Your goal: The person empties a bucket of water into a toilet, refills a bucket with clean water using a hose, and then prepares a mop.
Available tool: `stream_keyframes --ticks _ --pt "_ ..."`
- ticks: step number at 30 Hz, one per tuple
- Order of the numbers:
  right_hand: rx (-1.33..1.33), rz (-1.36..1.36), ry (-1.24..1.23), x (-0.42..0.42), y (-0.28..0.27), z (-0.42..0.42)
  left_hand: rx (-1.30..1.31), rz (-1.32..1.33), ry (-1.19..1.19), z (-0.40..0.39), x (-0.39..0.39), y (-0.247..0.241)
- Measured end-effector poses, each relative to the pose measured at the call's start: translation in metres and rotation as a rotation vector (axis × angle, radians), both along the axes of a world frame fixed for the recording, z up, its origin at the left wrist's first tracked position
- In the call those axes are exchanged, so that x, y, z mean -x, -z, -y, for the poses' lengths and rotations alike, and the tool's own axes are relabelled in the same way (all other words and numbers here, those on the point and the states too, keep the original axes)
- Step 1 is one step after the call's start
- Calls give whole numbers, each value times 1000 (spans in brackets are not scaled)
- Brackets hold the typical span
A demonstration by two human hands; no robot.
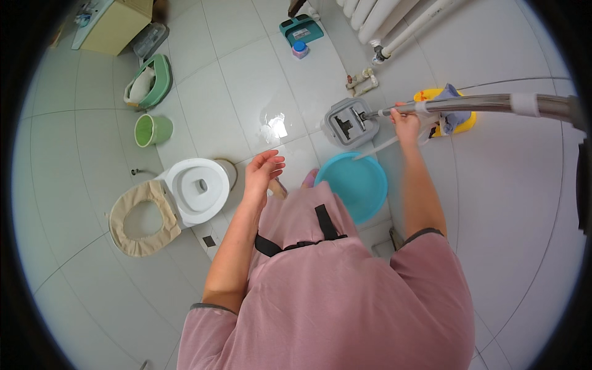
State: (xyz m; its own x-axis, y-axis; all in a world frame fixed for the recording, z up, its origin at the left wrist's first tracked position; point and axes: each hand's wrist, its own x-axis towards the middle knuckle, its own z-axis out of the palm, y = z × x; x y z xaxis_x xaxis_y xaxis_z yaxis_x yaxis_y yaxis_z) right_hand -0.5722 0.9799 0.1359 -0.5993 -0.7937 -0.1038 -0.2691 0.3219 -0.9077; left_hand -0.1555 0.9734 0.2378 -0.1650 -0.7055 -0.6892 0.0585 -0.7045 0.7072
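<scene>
My right hand [407, 126] is closed round the metal pole [481, 103] of a flat mop. The pole's lower end reaches into a grey mop bucket [344, 108] on the floor. Held out over the floor, my left hand [263, 172] is empty, its fingers apart and slightly curled. A blue plastic basin [355, 189] holding what looks like water stands right of my feet, close to the bucket. One end of a pale hose [386, 147] lies over the basin's rim. Beyond my right hand is a yellow container [468, 124] with a blue-grey cloth [455, 118] over it.
On the left are a toilet [199, 189] with its fabric-covered seat raised, a green waste bin [159, 129] and a green litter tray [162, 78]. A teal dustpan [303, 28], a blue-lidded jar [299, 49], a white radiator [370, 21] and wall pipes [363, 82] are ahead. The tiles look wet.
</scene>
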Motion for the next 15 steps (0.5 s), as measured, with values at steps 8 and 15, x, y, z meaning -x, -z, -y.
stream_keyframes --ticks 8,15 --pt "171 -58 71 -17 -172 -15 12 -32 -3 6 -9 0" --pt "328 -265 121 -41 -297 -17 34 -62 -12 11 -16 -1"
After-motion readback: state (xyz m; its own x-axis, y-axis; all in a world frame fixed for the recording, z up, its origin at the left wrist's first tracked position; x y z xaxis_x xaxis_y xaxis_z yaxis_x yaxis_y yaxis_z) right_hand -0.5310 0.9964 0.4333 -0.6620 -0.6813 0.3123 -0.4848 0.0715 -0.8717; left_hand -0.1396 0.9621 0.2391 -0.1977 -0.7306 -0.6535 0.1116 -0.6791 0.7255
